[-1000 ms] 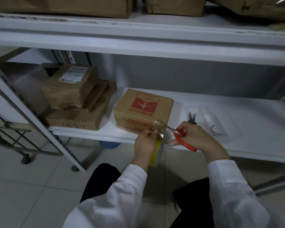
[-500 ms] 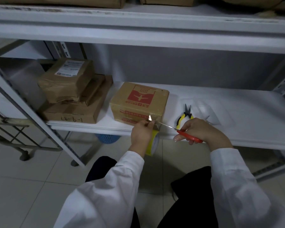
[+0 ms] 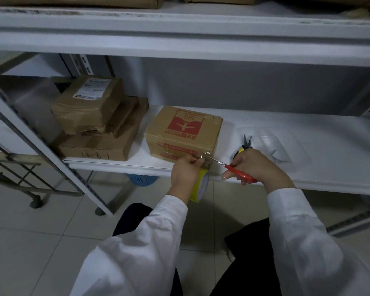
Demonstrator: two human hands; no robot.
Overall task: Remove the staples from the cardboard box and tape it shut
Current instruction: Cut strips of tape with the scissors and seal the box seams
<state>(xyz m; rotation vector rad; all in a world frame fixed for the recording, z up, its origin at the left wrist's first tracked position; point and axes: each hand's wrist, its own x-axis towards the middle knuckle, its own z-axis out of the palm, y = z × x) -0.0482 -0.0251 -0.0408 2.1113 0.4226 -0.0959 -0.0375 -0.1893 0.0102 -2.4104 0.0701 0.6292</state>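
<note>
I have the brown cardboard box with the red printed emblem (image 3: 183, 133) sitting on the white metal shelf (image 3: 308, 133), near its front edge and just right of a stack of brown paper-wrapped parcels (image 3: 94, 124). My left hand (image 3: 185, 173) is at the box's near right corner, thumb and forefinger pinching a strip of clear tape (image 3: 206, 157) that comes off the front face. The yellow-cored roll of tape (image 3: 200, 186) hangs directly below that hand, though how it is carried is hidden from me. My right hand (image 3: 254, 165) is curled round the handles of the red-handled scissors (image 3: 239, 173), whose thin blades point left and reach the strip just beside my left fingertips. I cannot tell whether the blades stand apart or together.

I judge this to be the cut that frees the roll from the tape laid on the box. To do it well I want the strip pulled taut between pinch and corner, so the blades bite cleanly instead of folding the film. I'd cut close to the box and square across, leaving only a short tail to press down round the corner. The blades should miss my left fingertips and the cardboard.

The yellow-handled pliers (image 3: 245, 144) lie on the shelf just behind my right hand, beside a clear plastic tray (image 3: 276, 146). I see no staples on the faces in view, so staple removal looks finished.
</note>
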